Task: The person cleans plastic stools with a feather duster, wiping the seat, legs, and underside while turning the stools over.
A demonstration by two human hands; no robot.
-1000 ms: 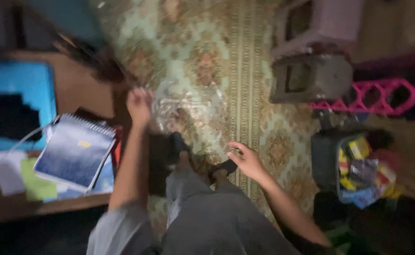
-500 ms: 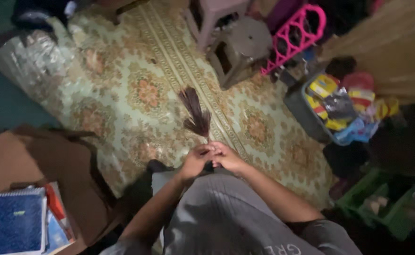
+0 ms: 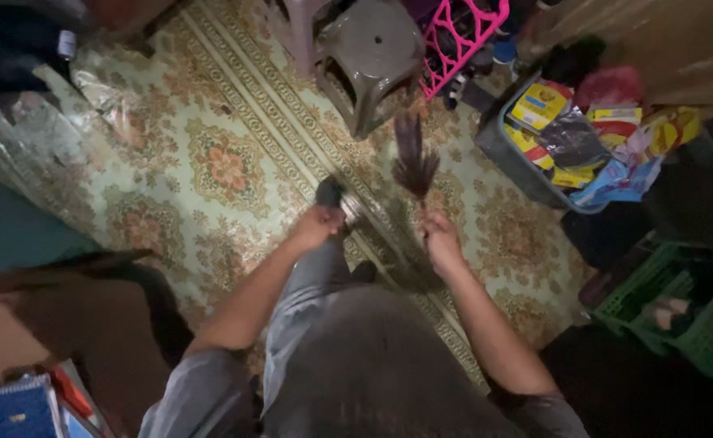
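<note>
Two hands, joined a moment ago, are now parted: broom (image 3: 414, 162) is gripped by right hand (image 3: 439, 238) near stool (image 3: 370, 55); left hand (image 3: 317, 225) is clenched.

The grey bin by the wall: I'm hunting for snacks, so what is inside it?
The grey bin holds yellow packets, a dark plastic bag and blue wrapping piled on top. Anything beneath that top layer is covered.

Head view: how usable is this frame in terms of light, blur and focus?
Head view: dim and grainy, with dark corners at lower right. Motion smear softens the left hand, the right hand and the dark broom tuft it grips. The patterned carpet and grey stool read well enough; the bin of packets is the brightest, sharpest area.
</note>
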